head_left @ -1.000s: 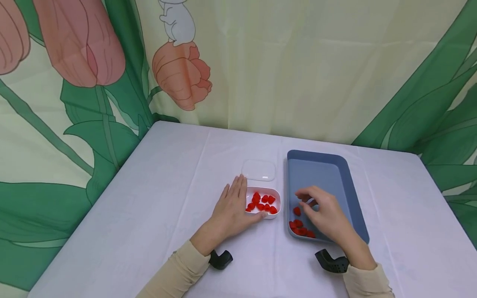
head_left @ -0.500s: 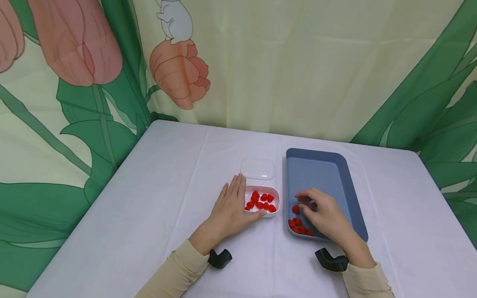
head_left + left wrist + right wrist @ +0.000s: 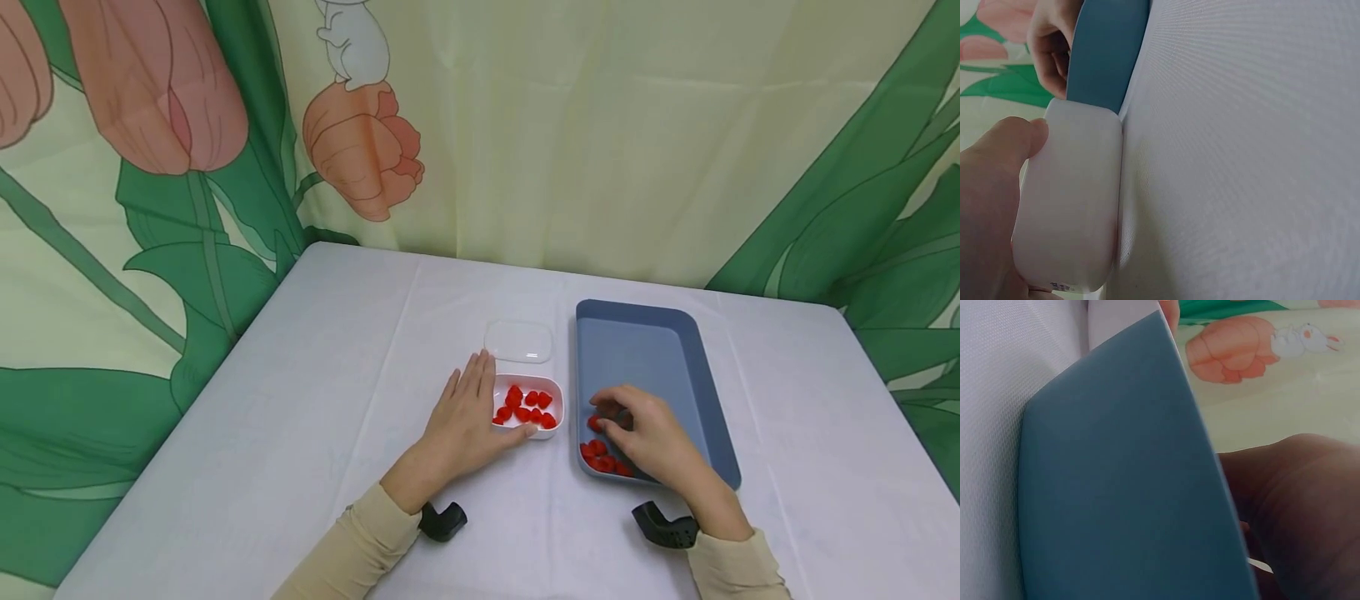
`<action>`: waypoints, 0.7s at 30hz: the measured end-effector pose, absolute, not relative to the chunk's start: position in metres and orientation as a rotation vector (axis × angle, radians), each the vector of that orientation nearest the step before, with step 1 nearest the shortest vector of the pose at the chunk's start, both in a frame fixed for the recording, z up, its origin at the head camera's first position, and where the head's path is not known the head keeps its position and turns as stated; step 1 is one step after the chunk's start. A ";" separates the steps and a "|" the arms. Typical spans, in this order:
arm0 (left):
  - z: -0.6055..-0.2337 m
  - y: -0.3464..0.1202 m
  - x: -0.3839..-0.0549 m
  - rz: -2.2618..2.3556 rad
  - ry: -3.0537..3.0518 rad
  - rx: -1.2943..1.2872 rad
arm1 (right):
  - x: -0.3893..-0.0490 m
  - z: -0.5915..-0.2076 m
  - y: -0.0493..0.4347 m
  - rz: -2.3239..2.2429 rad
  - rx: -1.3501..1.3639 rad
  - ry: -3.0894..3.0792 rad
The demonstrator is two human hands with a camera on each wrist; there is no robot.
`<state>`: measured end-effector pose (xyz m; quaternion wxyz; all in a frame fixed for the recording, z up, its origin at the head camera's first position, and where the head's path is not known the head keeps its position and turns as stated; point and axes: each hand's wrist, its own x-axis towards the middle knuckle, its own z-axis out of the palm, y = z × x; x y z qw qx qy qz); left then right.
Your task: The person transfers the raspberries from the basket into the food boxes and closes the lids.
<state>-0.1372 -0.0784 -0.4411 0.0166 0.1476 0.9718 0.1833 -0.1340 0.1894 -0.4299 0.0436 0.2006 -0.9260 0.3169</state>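
My left hand lies along the left side of a small white container, its fingers straight and its thumb at the near rim. Several red raspberries lie inside the container. Over the front left part of a blue-grey tray, my right hand curls thumb and fingers round a single raspberry, which shows at the thumb tip. More raspberries cluster in the tray's near left corner. In the right wrist view the tray's side wall hides the right fingertips.
A clear lid lies flat just behind the white container. A black wrist device is on the left wrist, another black device on the right. Behind the white-covered table hangs a flower-print curtain.
My right thumb and fingers have moved slightly left and closed in round the single raspberry, now partly covered. The left hand and the container have stayed in place.
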 end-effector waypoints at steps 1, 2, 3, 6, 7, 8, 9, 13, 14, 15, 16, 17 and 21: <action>-0.441 -0.079 -0.137 0.573 3.019 0.460 | -0.134 -0.430 0.189 0.972 0.618 -2.831; -0.440 -0.079 -0.138 0.574 3.016 0.460 | -0.134 -0.430 0.189 0.978 0.621 -2.832; -0.440 -0.079 -0.138 0.573 3.014 0.462 | -0.133 -0.429 0.188 0.983 0.623 -2.832; -0.439 -0.079 -0.138 0.569 3.006 0.466 | -0.134 -0.428 0.188 0.995 0.631 -2.836; -0.439 -0.079 -0.138 0.567 3.004 0.465 | -0.134 -0.428 0.188 0.994 0.633 -2.840; -0.439 -0.079 -0.138 0.566 3.004 0.463 | -0.134 -0.429 0.188 0.992 0.635 -2.841; -0.439 -0.079 -0.138 0.567 3.004 0.464 | -0.134 -0.429 0.188 0.988 0.636 -2.843; -0.439 -0.079 -0.137 0.571 3.000 0.459 | -0.134 -0.433 0.188 0.984 0.645 -2.847; -0.439 -0.080 -0.137 0.569 2.999 0.461 | -0.134 -0.433 0.187 0.984 0.646 -2.845; -0.439 -0.080 -0.137 0.571 2.999 0.461 | -0.134 -0.432 0.187 0.984 0.647 -2.845; -0.439 -0.080 -0.137 0.571 3.000 0.462 | -0.134 -0.432 0.187 0.985 0.648 -2.843; -0.439 -0.080 -0.137 0.572 3.000 0.463 | -0.134 -0.431 0.186 0.981 0.648 -2.841; -0.439 -0.080 -0.137 0.575 3.011 0.466 | -0.134 -0.430 0.185 0.979 0.634 -2.851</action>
